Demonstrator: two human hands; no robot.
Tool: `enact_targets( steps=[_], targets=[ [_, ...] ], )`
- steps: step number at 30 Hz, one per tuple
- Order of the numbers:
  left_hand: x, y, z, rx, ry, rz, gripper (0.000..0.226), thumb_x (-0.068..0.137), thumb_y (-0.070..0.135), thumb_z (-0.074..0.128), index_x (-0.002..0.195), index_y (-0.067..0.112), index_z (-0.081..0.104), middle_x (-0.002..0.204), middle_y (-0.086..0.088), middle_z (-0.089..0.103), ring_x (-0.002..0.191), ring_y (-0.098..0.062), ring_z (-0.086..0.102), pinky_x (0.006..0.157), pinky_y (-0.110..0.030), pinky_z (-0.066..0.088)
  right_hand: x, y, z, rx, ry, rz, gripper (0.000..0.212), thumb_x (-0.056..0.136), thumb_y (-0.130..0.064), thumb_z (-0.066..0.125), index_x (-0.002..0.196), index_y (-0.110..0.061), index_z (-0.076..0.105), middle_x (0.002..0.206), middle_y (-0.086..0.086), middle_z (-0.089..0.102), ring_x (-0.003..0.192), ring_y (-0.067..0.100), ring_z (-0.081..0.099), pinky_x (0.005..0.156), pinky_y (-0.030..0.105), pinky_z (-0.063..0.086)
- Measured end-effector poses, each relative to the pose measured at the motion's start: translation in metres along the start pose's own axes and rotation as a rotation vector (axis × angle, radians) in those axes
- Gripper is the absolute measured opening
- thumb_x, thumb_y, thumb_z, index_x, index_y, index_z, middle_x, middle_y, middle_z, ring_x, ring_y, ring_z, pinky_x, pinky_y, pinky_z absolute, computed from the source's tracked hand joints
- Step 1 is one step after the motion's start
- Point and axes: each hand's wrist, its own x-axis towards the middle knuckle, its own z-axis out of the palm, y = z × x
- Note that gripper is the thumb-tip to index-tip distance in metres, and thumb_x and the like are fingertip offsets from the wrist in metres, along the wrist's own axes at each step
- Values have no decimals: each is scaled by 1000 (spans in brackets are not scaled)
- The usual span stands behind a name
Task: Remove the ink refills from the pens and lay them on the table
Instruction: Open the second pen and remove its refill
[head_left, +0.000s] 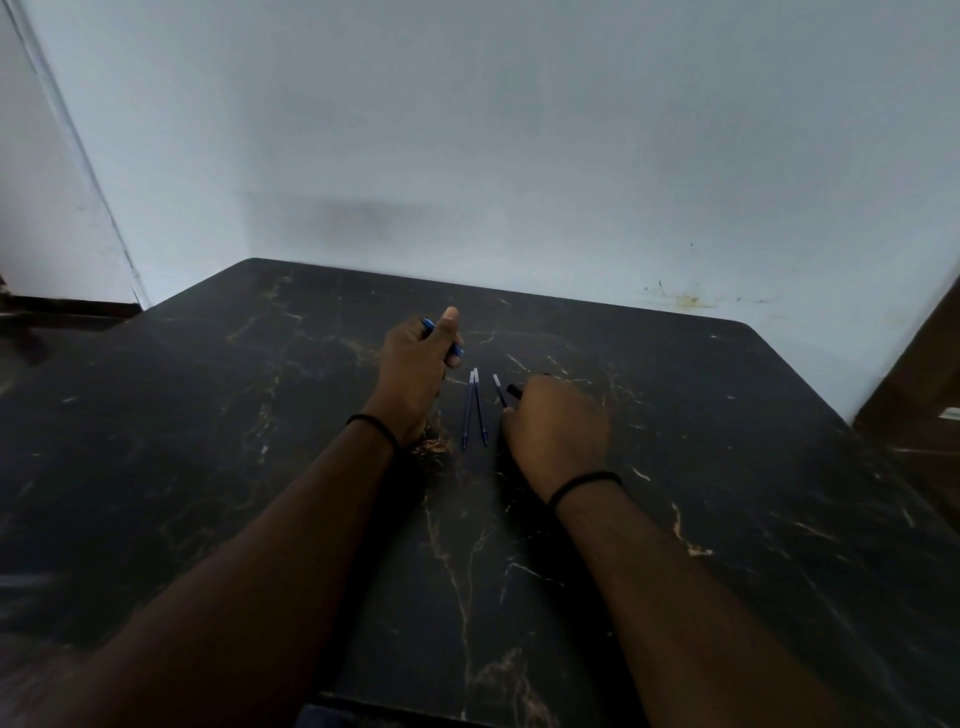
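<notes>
The right hand (558, 426), curled around a dark pen (514, 391) and nearer the third refill (500, 389), holds it running toward the desk's (727, 467) far edge beside two laid refills (475, 408), while the left hand (415, 374) grips blue pens (429, 326).

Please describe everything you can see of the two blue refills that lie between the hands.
The two blue refills are thin, straight tubes, plastic by the look, blue along most of their length with pale far ends and dark tips pointing toward the person. They lie flat on the dark marbled table, side by side and nearly parallel, close together at the far ends and slightly apart at the near ends. They rest between the left hand and the right hand; neither hand touches them.
</notes>
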Motion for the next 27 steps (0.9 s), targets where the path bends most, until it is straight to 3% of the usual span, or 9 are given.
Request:
enact_targets(
  steps=[5,13,18,23,27],
  targets=[
    [0,-1,1,19,5,3,38,99,39,52,72,14,60,60,0,55,37,-1,36,40,-18,31,2,-4,1,-33,12,-14,14,94,-21,55,89,-15,67,93,7,70,87,26,68,63,30,40],
    [-1,-1,3,57,3,24,39,98,38,54,69,13,61,60,-1,57,39,-2,40,46,-20,32,2,-3,-3,-89,45,-85,13,94,-20,56,92,-16,69,97,5,71,91,26,68,65,30,37],
    [-1,-2,3,56,6,32,39,98,37,54,69,13,61,59,0,56,36,0,41,42,-16,32,5,-4,-5,-93,-6,-104,14,92,-21,59,96,-15,71,100,7,72,94,28,69,71,31,47],
    [0,-2,2,43,4,41,39,98,37,55,68,13,61,58,1,57,37,0,41,40,-15,32,6,-3,-5,-84,-19,-127,17,91,-26,61,97,-15,72,100,7,72,94,28,69,71,31,47],
    [-1,-1,3,53,10,36,38,99,36,54,69,13,61,60,0,57,36,0,41,41,-14,32,9,-4,-11,13,48,-96,17,88,-31,60,78,-18,65,80,4,66,82,28,68,62,29,42]
  ],
)
